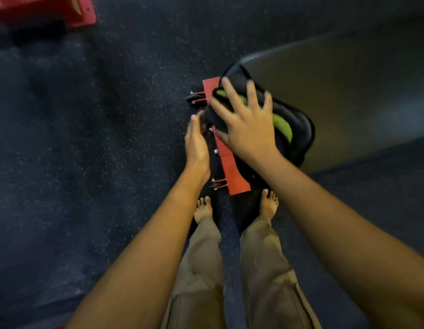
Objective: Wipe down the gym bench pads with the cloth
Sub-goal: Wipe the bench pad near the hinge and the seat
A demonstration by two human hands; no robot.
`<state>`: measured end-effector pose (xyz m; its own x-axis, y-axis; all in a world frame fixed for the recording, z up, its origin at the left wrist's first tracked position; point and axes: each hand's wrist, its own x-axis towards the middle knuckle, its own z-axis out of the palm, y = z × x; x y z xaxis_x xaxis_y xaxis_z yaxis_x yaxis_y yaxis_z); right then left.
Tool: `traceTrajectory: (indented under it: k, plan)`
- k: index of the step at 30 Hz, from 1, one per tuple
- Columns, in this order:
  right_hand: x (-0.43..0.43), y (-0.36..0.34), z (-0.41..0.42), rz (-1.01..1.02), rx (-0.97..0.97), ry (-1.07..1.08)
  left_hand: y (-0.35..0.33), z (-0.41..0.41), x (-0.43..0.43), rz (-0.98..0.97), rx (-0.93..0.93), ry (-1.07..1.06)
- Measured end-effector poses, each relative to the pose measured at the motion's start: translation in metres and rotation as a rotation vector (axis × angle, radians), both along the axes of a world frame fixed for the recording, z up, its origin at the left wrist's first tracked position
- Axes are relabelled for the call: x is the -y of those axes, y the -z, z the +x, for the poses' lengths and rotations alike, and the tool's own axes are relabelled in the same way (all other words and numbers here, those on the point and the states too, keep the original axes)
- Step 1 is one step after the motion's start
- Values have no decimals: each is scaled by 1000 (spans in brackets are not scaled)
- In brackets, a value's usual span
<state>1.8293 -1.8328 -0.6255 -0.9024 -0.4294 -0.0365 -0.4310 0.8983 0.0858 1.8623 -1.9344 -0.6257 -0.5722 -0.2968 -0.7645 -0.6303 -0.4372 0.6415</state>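
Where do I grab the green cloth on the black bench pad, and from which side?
Probably pinch the fold of the green cloth that pokes out right of the spread right hand, coming from above on that side. There it lies bunched and free on the rounded end of the black bench pad. The left hand and the red metal foot crowd the other side.

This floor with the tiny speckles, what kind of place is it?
Probably a gym: a speckled rubber floor, a padded bench on a red metal base, and more red equipment at the top left.
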Motion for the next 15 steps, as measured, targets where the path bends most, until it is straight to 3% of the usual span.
traceTrajectory:
  k: [3,7,10,13,15]
  plan:
    - [11,-2,-22,51,108,-89,0,7,12,-34,61,18]
    - [-35,-9,40,105,159,-484,-3,21,16,55,80,48]
    - [-49,-9,43,132,205,-660,-1,29,14,57,79,73]
    - [-29,-7,-6,168,222,-692,2,27,14,-14,83,71]
    - [-8,-6,-51,152,229,-603,2,20,16,-71,78,52]
